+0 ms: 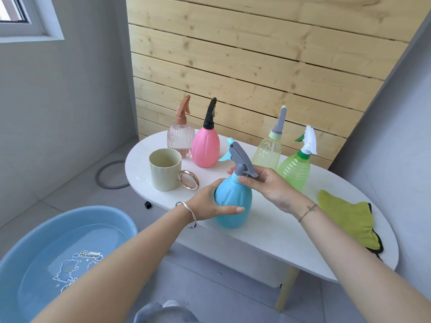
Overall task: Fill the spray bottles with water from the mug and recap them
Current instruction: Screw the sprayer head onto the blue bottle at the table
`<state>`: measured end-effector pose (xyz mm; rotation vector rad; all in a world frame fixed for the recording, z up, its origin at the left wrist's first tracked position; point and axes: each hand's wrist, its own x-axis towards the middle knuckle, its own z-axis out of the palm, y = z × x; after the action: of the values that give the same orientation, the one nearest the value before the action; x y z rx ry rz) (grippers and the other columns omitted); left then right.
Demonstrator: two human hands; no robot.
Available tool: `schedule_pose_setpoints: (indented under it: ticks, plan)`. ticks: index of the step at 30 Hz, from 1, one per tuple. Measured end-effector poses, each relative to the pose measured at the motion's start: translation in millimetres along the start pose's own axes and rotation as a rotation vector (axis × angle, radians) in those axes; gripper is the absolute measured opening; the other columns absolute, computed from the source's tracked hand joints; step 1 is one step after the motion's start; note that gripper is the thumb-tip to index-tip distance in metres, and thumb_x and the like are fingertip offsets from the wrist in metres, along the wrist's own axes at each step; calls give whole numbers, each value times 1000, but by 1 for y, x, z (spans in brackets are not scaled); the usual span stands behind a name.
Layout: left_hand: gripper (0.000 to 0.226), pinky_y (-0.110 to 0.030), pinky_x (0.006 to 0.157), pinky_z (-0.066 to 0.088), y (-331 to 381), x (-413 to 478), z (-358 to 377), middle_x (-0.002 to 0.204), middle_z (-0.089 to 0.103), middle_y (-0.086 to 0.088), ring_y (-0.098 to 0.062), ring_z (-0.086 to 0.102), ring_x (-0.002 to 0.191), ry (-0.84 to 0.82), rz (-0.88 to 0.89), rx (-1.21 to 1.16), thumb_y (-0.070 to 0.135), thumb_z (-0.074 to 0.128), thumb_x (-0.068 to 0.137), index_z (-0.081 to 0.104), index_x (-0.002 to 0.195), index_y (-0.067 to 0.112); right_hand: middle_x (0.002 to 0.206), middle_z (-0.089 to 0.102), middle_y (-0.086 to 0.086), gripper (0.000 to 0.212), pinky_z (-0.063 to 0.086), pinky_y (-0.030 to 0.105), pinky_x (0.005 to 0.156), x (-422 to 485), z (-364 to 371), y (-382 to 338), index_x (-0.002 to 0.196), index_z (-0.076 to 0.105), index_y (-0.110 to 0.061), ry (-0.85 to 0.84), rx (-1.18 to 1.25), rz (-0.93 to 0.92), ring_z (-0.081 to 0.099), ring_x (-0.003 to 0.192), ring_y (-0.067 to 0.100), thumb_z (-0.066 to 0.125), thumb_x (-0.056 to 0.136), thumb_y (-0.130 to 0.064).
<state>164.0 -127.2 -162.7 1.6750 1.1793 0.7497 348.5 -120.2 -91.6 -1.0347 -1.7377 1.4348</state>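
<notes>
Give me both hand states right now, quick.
Left hand: closed, holding the blue spray bottle by its body.
Right hand: closed, gripping the bottle's grey spray head.

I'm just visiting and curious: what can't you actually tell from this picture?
All from the head view:
How full the blue bottle is: its wall is opaque; same for the pink bottle.
Whether its spray head is screwed tight: the right hand covers the collar.
Part of the blue bottle's body: the left hand wraps it.
The full outline of the basin: cut off by the left and bottom edges.
</notes>
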Motion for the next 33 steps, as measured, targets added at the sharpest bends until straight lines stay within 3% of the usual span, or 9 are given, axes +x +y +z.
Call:
schedule_pose_setpoints:
  ticks: [3,7,12,16,19,22,26,29,33]
  plan:
    - [87,-38,97,52,-3,-3,2,118,66,7,-10,63,110,30,9,-36,61,81,56,48,130,29,104,71,-9,20,44,11,89,3,15,10,105,66,-18,141,14,-99,63,102,-1,60,89,-8]
    - [86,-40,97,51,-4,-7,3,119,66,5,-12,63,111,44,9,-53,58,82,58,47,130,27,90,73,-19,23,46,10,84,2,25,13,101,66,-22,209,14,-170,65,94,-4,61,88,-3]
    - [92,-36,102,48,4,-11,1,127,62,8,-6,59,117,13,-4,-43,58,80,59,43,138,29,98,71,-8,23,46,11,84,-6,19,8,102,66,-17,237,-8,-169,66,93,-2,63,87,0]
    - [99,-33,110,41,14,-22,-4,143,46,7,-9,48,130,20,-9,-35,52,78,71,25,151,27,90,73,-12,19,47,11,80,-8,18,9,98,68,-14,312,23,-176,67,88,-1,66,84,-1]
    - [88,-31,106,44,38,-22,-27,143,46,9,-11,49,128,-32,2,44,55,68,71,35,146,22,88,74,-14,17,47,12,80,-1,14,1,94,70,-20,355,18,-194,66,87,-1,68,84,-6]
    - [71,-28,98,48,63,-11,-61,134,55,8,-14,58,117,97,46,137,57,59,78,48,138,19,85,73,-18,20,46,10,79,13,8,-12,93,69,-23,382,15,-233,66,85,-3,69,83,-6]
    - [54,-35,98,47,74,24,-97,137,53,-1,-23,54,123,342,58,137,43,54,93,46,138,14,93,72,-10,18,46,9,77,42,-4,-25,94,69,-22,473,-3,-279,66,85,-3,70,83,-7]
    - [65,-30,100,40,61,57,-108,147,43,-4,-23,47,131,410,-9,233,39,61,92,36,145,12,98,72,-4,19,47,10,80,68,-11,-23,98,69,-18,537,-26,-274,67,91,3,73,81,-11]
    - [78,-31,106,34,39,95,-113,148,42,-9,-24,42,134,382,-105,359,36,70,86,31,148,10,95,71,-12,18,47,10,82,98,-16,-9,94,68,-24,584,-38,-248,66,92,1,73,82,-11]
